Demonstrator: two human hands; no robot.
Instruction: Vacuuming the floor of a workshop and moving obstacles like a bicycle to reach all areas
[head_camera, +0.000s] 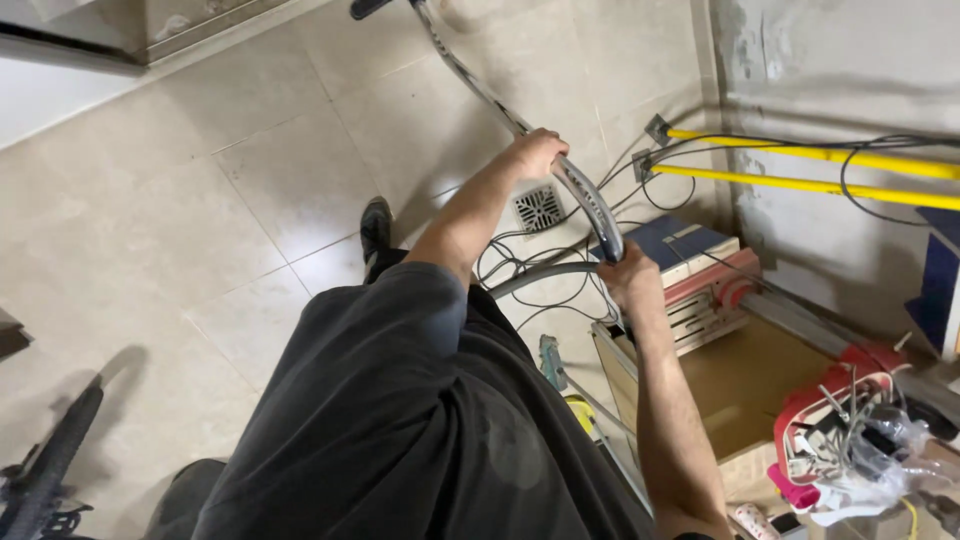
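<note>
A long curved grey metal bar (590, 205), shiny and slightly bowed, runs diagonally from the top centre of the frame down to the centre right, raised above the tiled floor.

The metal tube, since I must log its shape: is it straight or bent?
Bent: the metal tube curves between the left hand and right hand.
</note>
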